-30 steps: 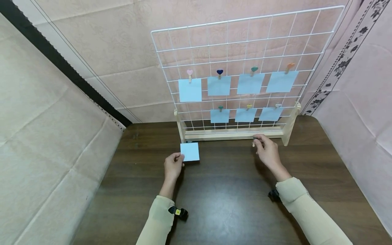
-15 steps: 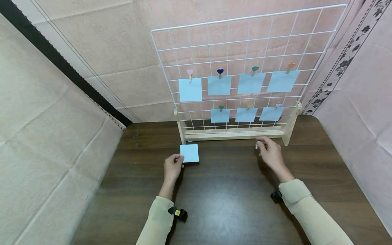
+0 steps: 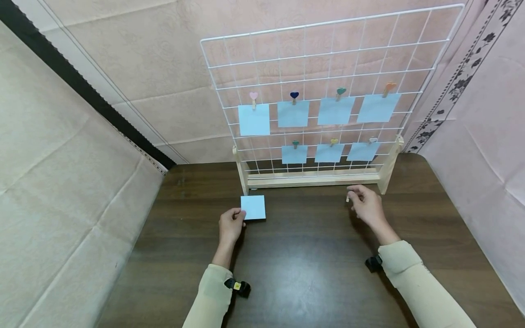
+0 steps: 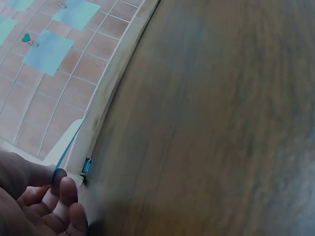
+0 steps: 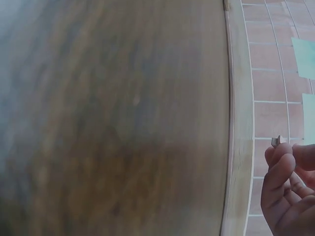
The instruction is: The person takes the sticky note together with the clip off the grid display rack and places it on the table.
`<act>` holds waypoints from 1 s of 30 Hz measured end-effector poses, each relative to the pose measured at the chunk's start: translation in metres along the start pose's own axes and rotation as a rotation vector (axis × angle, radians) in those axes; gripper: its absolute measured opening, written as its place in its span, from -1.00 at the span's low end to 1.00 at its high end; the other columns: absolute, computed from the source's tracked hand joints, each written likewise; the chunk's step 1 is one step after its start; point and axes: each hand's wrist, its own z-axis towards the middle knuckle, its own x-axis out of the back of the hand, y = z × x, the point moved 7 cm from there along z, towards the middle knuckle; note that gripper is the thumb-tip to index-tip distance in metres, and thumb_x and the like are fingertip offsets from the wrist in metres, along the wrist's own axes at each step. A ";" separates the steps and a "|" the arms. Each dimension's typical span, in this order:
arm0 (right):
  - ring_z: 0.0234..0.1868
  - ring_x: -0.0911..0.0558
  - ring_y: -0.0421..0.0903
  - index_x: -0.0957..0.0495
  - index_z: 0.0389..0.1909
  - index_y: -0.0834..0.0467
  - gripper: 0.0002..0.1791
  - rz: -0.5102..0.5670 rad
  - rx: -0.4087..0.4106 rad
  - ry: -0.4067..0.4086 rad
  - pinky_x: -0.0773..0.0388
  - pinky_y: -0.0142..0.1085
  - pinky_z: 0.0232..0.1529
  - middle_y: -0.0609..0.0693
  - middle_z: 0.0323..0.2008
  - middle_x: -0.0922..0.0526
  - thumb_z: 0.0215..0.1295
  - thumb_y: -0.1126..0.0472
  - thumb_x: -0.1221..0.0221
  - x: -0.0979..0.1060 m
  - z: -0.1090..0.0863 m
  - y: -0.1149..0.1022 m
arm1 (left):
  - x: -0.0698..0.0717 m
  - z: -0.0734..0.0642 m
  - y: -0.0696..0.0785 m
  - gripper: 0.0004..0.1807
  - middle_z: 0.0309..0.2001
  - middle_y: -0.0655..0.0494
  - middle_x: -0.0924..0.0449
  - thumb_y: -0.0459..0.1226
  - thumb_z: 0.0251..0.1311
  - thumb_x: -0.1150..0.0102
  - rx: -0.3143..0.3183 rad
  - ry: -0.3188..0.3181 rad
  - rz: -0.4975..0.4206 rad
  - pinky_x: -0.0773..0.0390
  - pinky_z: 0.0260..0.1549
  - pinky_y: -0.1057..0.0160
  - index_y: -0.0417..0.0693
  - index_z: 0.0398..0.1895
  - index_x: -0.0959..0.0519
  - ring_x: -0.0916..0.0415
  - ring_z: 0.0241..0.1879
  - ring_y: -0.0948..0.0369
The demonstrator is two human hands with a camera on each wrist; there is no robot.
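My left hand [image 3: 230, 224] pinches a light blue paper note [image 3: 253, 207] by its left edge, between thumb and fingers. In the left wrist view that paper [image 4: 63, 153] appears nearly edge-on. Over the table to the right, my right hand [image 3: 368, 207] pinches a small wooden clothespin [image 3: 347, 199] between thumb and index finger; its tip [image 5: 275, 141] pokes out of the fingertips in the right wrist view. Behind both hands stands a white wire grid [image 3: 328, 24]. Blue notes [image 3: 254, 120] hang on it in two rows under heart-topped clothespins [image 3: 294, 95].
The grid's pale wooden base [image 3: 307, 181] stands on the dark wooden table [image 3: 303, 273]. A small blue object [image 4: 86, 166] lies by the base's left end. Cloth walls [image 3: 74, 191] rise at the left, back and right.
My right hand has drifted right and slightly toward me with the clothespin. The left hand and its note have come slightly nearer. The notes on the grid hang as before.
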 end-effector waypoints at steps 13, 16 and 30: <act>-0.51 -0.64 0.05 -0.60 0.21 0.37 -0.66 -0.038 -0.073 -0.081 -0.58 -0.23 -0.64 0.25 -0.28 -0.71 0.64 0.22 -0.09 0.004 -0.001 0.010 | 0.003 -0.002 -0.004 -0.75 -0.26 -0.09 -0.71 -0.31 0.47 -0.24 -0.001 -0.004 0.032 -0.57 -0.38 0.26 -0.32 0.04 -0.73 -0.60 -0.43 0.17; -0.49 -0.65 0.07 -0.60 0.22 0.37 -0.65 -0.044 -0.087 -0.109 -0.58 -0.21 -0.63 0.22 -0.30 -0.71 0.64 0.23 -0.09 0.004 -0.001 0.012 | 0.004 -0.003 -0.005 -0.74 -0.24 -0.10 -0.71 -0.30 0.48 -0.23 0.003 -0.013 0.038 -0.57 -0.39 0.26 -0.32 0.06 -0.72 -0.61 -0.42 0.16; -0.45 -0.65 0.05 -0.60 0.22 0.36 -0.66 -0.079 -0.112 -0.191 -0.59 -0.17 -0.59 0.28 -0.19 -0.71 0.64 0.24 -0.09 0.006 0.001 0.020 | 0.005 -0.003 -0.006 -0.72 -0.22 -0.11 -0.71 -0.30 0.50 -0.21 0.009 -0.021 0.058 -0.58 -0.39 0.24 -0.32 0.10 -0.71 -0.62 -0.39 0.14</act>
